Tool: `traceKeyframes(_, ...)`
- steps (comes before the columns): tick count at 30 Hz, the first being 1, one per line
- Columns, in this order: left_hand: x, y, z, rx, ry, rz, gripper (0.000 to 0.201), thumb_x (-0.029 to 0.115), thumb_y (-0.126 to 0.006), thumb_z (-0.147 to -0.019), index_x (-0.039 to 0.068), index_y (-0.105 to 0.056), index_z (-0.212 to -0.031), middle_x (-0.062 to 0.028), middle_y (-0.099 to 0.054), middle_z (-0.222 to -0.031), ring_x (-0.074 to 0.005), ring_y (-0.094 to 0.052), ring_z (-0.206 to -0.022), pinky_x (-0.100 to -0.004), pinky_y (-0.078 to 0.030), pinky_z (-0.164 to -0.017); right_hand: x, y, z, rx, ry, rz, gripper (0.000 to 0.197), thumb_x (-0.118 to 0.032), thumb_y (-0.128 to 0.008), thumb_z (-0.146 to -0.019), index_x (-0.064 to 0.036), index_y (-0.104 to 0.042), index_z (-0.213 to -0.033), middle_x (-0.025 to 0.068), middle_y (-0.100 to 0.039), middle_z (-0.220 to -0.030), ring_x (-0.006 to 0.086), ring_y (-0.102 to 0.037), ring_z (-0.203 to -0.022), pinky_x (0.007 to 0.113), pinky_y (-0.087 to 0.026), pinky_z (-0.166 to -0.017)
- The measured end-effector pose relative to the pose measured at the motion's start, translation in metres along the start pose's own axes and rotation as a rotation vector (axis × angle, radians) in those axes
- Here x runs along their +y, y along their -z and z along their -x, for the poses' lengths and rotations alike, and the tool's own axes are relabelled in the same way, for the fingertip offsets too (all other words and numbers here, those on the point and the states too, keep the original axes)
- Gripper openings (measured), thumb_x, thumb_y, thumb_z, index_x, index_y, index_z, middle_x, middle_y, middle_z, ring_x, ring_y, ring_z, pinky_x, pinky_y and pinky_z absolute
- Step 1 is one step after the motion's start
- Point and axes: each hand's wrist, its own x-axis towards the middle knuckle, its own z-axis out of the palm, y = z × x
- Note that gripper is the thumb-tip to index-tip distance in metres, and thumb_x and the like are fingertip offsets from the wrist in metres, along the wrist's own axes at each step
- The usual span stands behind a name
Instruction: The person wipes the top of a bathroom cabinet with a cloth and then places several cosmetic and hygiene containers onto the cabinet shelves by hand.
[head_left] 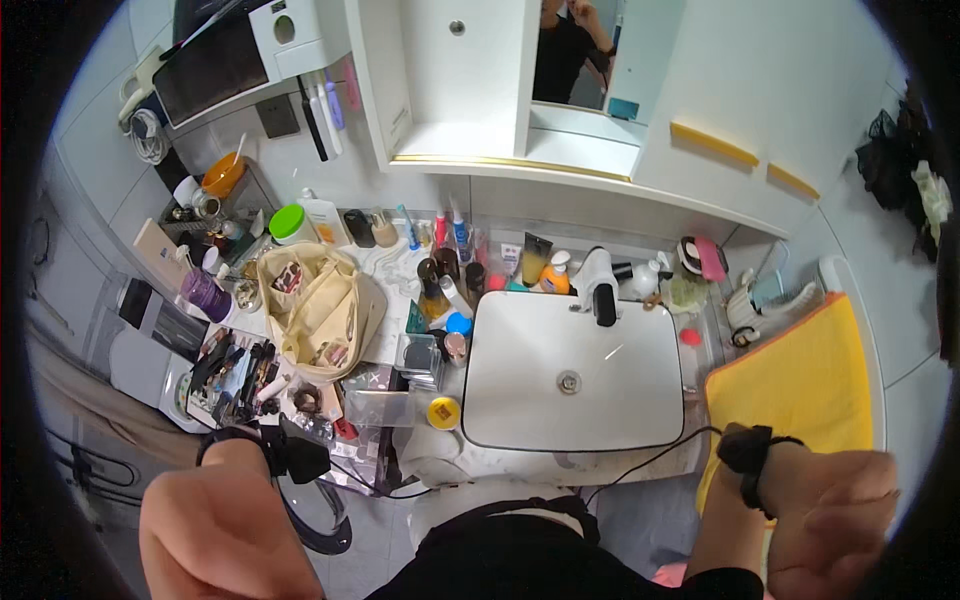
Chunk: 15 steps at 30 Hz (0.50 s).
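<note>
My left hand is at the lower left, close to the view, with a black device strapped at the wrist. Its fingers do not show clearly. At the lower right my right hand is raised with its fingers curled in, and nothing shows in it. A similar black device sits on that wrist. Neither hand visibly touches anything on the counter. Beyond the left wrist lie several makeup pencils and brushes and an open cream pouch. A yellow towel hangs beyond the right hand.
A white sink with a chrome faucet sits in the counter. Bottles and tubes crowd behind it, among them an orange pump bottle. Clear boxes and a yellow round tin stand left of it. A mirrored cabinet juts out above.
</note>
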Motion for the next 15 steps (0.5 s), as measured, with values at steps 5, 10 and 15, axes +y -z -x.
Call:
traceKeyframes(5,0.019,-0.011,0.032,0.141,0.633,-0.505,0.017,0.019,-0.071,-0.071,0.015,-0.055,-0.077,0.0011,-0.051,-0.066,-0.0138,-0.043,-0.047,-0.0284,-0.031,-0.040,-0.016,-0.016,0.009,-0.086,-0.356,0.182,0.019,-0.012,-0.055,-0.080,-0.0025,-0.052,-0.097,0.0095,-0.055,-0.074,0.0238,-0.052,-0.062,0.032,-0.042,-0.051)
traceKeyframes(10,-0.033,-0.006,0.022,-0.304,0.405,-0.285,0.026,0.017,-0.079,-0.057,0.008,-0.055,-0.063,-0.0059,-0.053,-0.062,-0.0225,-0.055,-0.055,-0.0314,-0.044,-0.046,0.011,-0.054,0.053,0.162,-0.100,0.112,0.010,-0.012,-0.046,-0.078,-0.0086,-0.049,-0.068,0.0050,-0.049,-0.055,0.0150,-0.040,-0.040,0.027,-0.030,-0.042)
traceKeyframes(15,-0.041,-0.003,0.020,-0.300,0.565,-0.287,0.025,0.018,-0.077,-0.061,0.008,-0.054,-0.065,-0.0047,-0.051,-0.063,-0.0208,-0.052,-0.055,-0.0300,-0.042,-0.045,0.009,-0.069,0.060,0.063,-0.196,-0.011,0.020,-0.008,-0.051,-0.082,0.0011,-0.051,-0.100,0.0151,-0.055,-0.065,0.0226,-0.048,-0.046,0.034,-0.042,-0.046)
